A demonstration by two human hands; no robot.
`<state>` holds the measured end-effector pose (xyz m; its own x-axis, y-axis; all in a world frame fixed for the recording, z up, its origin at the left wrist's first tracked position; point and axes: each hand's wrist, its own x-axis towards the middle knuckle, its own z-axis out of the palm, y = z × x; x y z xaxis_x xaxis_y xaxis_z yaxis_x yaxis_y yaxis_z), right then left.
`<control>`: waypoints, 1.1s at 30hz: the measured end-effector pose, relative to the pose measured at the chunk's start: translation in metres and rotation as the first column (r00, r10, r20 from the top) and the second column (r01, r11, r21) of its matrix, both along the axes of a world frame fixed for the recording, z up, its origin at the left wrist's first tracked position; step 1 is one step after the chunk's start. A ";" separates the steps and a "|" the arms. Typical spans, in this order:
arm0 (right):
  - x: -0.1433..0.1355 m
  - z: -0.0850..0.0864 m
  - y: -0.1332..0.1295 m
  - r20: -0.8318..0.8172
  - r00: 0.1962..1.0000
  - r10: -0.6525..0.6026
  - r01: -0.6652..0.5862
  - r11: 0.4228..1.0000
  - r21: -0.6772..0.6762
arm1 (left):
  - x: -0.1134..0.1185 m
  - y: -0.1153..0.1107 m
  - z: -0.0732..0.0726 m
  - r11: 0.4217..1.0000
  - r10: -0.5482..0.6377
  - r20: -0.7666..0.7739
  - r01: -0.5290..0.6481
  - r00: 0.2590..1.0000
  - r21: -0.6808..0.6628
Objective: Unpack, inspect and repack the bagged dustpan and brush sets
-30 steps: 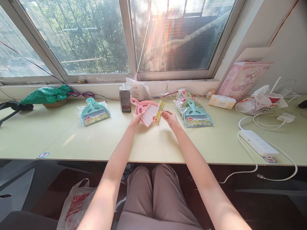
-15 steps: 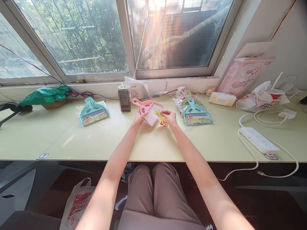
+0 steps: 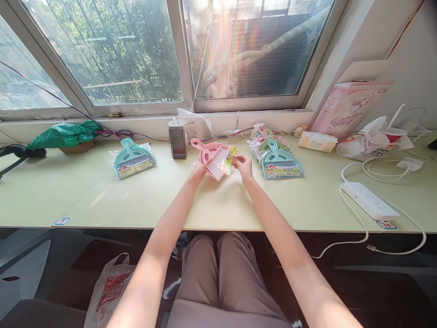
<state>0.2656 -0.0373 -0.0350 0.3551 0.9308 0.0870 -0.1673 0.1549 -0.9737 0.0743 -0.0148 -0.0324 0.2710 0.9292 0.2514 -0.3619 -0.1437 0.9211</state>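
Note:
A pink dustpan and brush set (image 3: pixel 209 155) is tilted over the table in front of me, its handle to the upper left and white bristles to the right. My left hand (image 3: pixel 200 169) is closed on its lower left edge. Between finger and thumb, my right hand (image 3: pixel 243 166) pinches a yellow printed label card (image 3: pixel 229 159), which lies against the bristles' right side. Bagged turquoise dustpan sets rest on both sides, a left one (image 3: pixel 134 158) and a right one (image 3: pixel 282 161). Behind the right one are green and pink sets, partly hidden.
A drink cup (image 3: pixel 178 139) stands behind the pink set, near the window sill. To the right are a tissue pack (image 3: pixel 317 141), a pink box (image 3: pixel 351 109) and a white power strip (image 3: pixel 369 200) with cables. A green plastic bag (image 3: pixel 63 135) lies at the left.
The label card has turned more upright and shifted slightly up beside the bristles. The pink set has moved a little right; my left hand still holds it.

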 end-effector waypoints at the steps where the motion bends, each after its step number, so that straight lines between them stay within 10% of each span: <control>1: -0.002 -0.002 -0.001 0.101 0.994 -0.049 0.048 0.999 0.010 | 0.001 -0.002 0.001 1.000 -0.030 -0.001 0.030 1.000 0.004; 6: -0.007 -0.006 -0.008 0.518 0.824 -0.230 0.232 0.971 0.061 | 0.006 -0.011 0.004 0.996 -0.086 -0.012 0.086 0.996 0.007; 20: -0.011 0.002 -0.018 0.616 0.719 -0.323 0.317 0.940 0.124 | 0.017 -0.014 -0.001 1.000 -0.018 0.037 0.018 0.999 0.013; 26: -0.011 -0.003 -0.005 0.184 0.980 -0.071 0.081 0.996 -0.046 | 0.012 -0.008 -0.002 0.999 0.025 0.075 -0.026 0.997 0.020; 29: -0.011 -0.002 -0.003 -0.107 0.970 0.219 -0.229 0.969 -0.095 | 0.011 -0.008 0.001 0.998 -0.010 0.053 0.007 0.999 0.069; 33: -0.011 0.003 -0.007 -0.234 0.934 0.268 -0.290 0.955 -0.064 | 0.015 -0.007 0.005 0.996 -0.010 0.025 0.008 1.000 0.084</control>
<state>0.2549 -0.0438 -0.0322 0.0798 0.9951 -0.0588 -0.4023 -0.0218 -0.9152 0.0890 -0.0216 -0.0278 0.2718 0.9020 0.3355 -0.3868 -0.2168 0.8963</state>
